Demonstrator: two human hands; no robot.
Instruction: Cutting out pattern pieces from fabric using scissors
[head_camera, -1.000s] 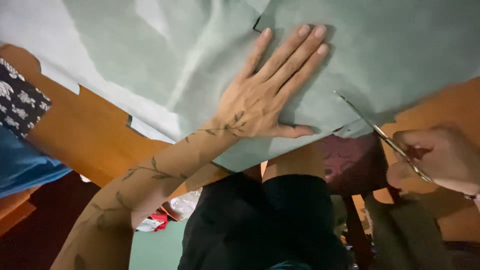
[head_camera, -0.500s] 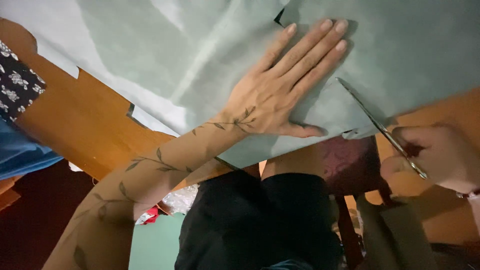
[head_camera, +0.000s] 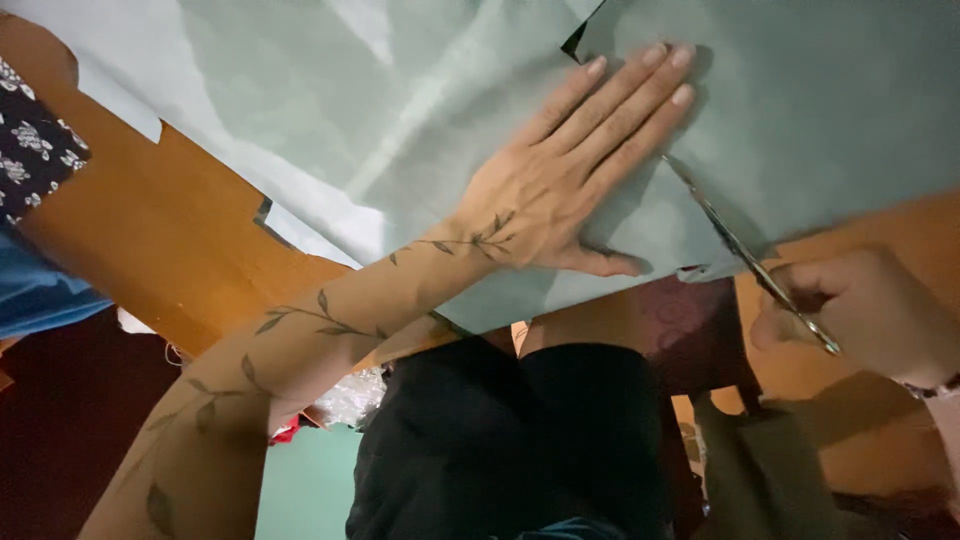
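On the orange-brown wooden bench (head_camera: 170, 240) lies a large sheet of pale green fabric (head_camera: 400, 130), spread over most of the top and hanging a little past the near edge. At the far left sits a dark cloth with a white flower print (head_camera: 30, 150), touching a blue cloth (head_camera: 40, 295) just below it; both are well apart from the hands. Below the bench edge the person's dark clothing (head_camera: 500, 440) fills the middle, with a dark red patterned surface (head_camera: 690, 330) beside it.

The left hand (head_camera: 560, 180) rests flat on the fabric, palm down, fingers (head_camera: 620, 100) stretched out and close together, the thumb pointing toward the near edge. A leafy vine drawing runs along that forearm up to the back of the hand. The right hand (head_camera: 860, 310) is closed around the handles of a pair of scissors (head_camera: 745, 255), whose thin metal blades reach up and leftward into the fabric, just beside the left hand's little finger.

The fabric looks smooth with a few soft creases, and shows cut notches: one by the fingertips at the top, others along its left edge.
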